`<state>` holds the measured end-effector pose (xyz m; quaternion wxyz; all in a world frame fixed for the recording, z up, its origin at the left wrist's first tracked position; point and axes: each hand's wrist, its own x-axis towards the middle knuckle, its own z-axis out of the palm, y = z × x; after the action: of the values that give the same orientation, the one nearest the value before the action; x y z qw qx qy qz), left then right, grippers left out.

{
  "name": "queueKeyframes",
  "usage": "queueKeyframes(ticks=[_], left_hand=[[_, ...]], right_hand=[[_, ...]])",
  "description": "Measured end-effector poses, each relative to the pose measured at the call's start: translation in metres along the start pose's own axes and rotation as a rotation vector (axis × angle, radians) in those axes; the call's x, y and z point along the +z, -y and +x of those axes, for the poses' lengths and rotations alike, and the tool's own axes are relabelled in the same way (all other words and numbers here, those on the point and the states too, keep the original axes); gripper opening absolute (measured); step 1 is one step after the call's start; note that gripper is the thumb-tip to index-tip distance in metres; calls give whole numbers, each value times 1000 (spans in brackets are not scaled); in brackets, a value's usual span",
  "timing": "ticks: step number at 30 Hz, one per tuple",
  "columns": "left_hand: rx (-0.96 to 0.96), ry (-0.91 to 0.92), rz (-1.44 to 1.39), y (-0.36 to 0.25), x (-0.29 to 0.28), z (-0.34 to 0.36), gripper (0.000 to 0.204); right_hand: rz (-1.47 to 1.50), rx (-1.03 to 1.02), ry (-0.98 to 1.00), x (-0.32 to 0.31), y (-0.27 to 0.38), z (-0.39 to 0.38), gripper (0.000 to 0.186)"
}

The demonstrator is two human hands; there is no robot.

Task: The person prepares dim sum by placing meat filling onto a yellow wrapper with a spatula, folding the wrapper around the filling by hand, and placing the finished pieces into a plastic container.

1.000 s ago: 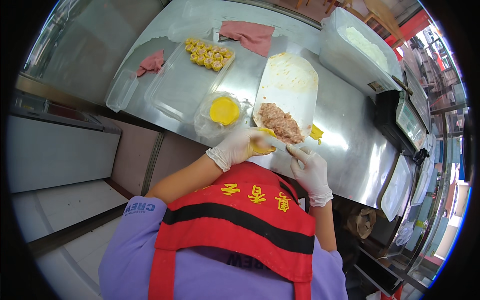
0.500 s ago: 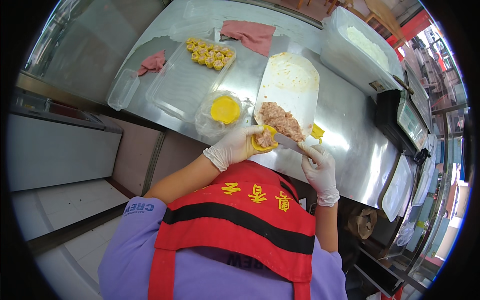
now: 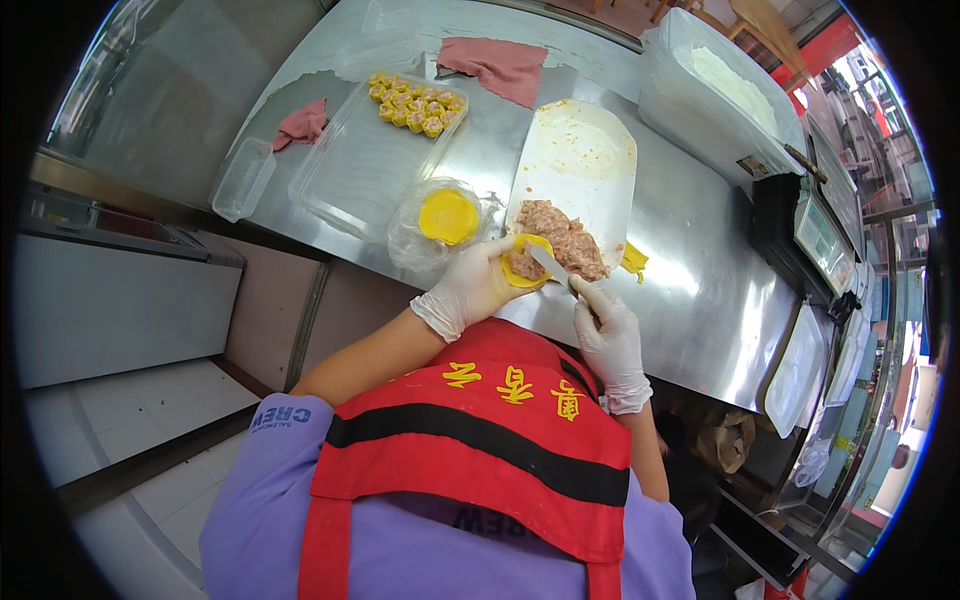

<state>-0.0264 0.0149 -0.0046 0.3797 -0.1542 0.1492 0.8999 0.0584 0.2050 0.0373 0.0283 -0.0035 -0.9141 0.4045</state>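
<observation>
In my gloved left hand [image 3: 470, 285] lies a round yellow dumpling wrapper [image 3: 516, 278], cupped by the fingers, with pink minced meat on it. My gloved right hand [image 3: 608, 335] grips the handle of a small metal spatula [image 3: 551, 264], whose flat blade touches the meat in the wrapper. Just beyond both hands, a white tray [image 3: 580, 150] carries a mound of minced meat [image 3: 562, 238] at its near end. A stack of yellow wrappers [image 3: 448, 217] sits in a clear plastic bag [image 3: 408, 232] left of the tray.
Several filled dumplings [image 3: 418, 103] stand at the far end of a clear tray [image 3: 330, 200]. Pink cloths [image 3: 495, 68] lie on the steel table. A large plastic tub [image 3: 700, 110] of white stuff and a scale [image 3: 815, 240] flank the right side. A yellow scrap [image 3: 634, 262] lies beside the meat tray.
My right hand has moved left and slightly down, turning the spatula so its blade lies over the wrapper. The left hand still holds the wrapper, now tilted differently.
</observation>
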Motion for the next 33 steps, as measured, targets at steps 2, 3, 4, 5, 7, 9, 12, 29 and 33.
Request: queueKeyframes(ticks=[2, 3, 4, 5, 7, 9, 12, 29, 33], left_hand=[[19, -3, -15, 2, 1, 3, 42], [26, -19, -30, 3, -3, 5, 41], [33, -36, -46, 4, -5, 6, 41], [40, -48, -48, 4, -7, 7, 41], [55, -75, -55, 4, -9, 7, 41], [58, -123, -104, 3, -10, 7, 41], [58, -71, -98, -2, -18, 9, 41], [100, -63, -19, -7, -28, 4, 44], [111, -118, 24, -4, -11, -1, 42]], right_hand=[[-42, 10, 16, 8, 1, 0, 30], [-61, 12, 26, 11, 2, 0, 30], [-117, -53, 14, 13, 4, -2, 30], [-176, -66, 39, 12, 8, -2, 30], [-296, -93, 93, 6, 18, -1, 30], [-239, -105, 102, -1, 17, -1, 30], [-84, -78, 18, 1, 12, 1, 30], [107, 130, 252, -10, 18, 8, 30], [-1, 66, 194, 0, 20, 10, 31]])
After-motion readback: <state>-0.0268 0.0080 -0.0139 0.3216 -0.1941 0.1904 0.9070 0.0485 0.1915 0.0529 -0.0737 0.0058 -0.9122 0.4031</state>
